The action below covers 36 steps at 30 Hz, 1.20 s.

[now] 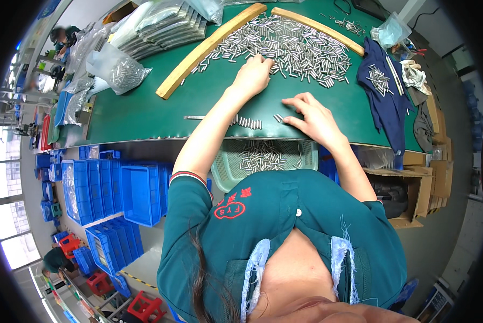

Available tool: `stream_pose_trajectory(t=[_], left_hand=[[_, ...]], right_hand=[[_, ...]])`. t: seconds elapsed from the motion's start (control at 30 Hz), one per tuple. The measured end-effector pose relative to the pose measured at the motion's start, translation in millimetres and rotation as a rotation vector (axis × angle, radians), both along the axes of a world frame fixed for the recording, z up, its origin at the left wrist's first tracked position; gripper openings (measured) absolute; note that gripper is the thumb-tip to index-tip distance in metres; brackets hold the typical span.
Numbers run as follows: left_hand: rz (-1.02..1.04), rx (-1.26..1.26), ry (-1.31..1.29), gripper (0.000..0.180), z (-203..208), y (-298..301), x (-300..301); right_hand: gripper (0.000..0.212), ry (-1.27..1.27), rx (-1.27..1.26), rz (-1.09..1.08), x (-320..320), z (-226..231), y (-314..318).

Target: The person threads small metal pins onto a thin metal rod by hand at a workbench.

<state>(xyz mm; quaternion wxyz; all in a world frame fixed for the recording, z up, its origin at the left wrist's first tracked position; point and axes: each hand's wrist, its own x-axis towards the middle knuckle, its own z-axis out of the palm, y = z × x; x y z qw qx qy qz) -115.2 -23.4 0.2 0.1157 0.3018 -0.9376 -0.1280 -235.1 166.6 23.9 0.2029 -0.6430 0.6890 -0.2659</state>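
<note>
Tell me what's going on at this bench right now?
A person is working through small metal pins at a green table. The left hand rests on the near edge of a big pile of pins fenced by two wooden strips. The right hand lies flat by the table's front edge, fingertips at a few loose pins. A short row of pins sits between the arms, and a green mesh basket below the edge already holds many.
</note>
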Motion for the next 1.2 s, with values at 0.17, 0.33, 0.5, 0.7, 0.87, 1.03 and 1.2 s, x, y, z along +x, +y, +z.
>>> stream_pose_trajectory(t=[0.17, 0.33, 0.5, 0.7, 0.87, 1.03, 1.2], left_hand=[[-0.17, 0.07, 0.006, 0.034, 5, 11, 7], [-0.244, 0.099, 0.056, 0.033, 13, 22, 24], [-0.233, 0.166, 0.034, 0.034, 14, 30, 35], [-0.314, 0.12, 0.068, 0.027, 5, 32, 30], [-0.308, 0.216, 0.105, 0.026, 9, 39, 29], [-0.227, 0.12, 0.054, 0.023, 5, 39, 34], [-0.206, 0.052, 0.062, 0.021, 7, 41, 41]], right_hand=[[0.028, 0.102, -0.095, 0.068, 11, -16, -9], [0.016, 0.149, -0.186, 0.004, 8, -23, -11], [0.014, 0.175, -0.128, -0.145, -3, -20, -13], [0.017, 0.123, -0.092, -0.214, -10, -19, -16], [0.02, 0.12, -0.08, -0.166, -4, -15, -16], [0.019, 0.133, -0.143, -0.126, -1, -22, -17], [0.015, 0.182, -0.176, -0.089, 6, -21, -16]])
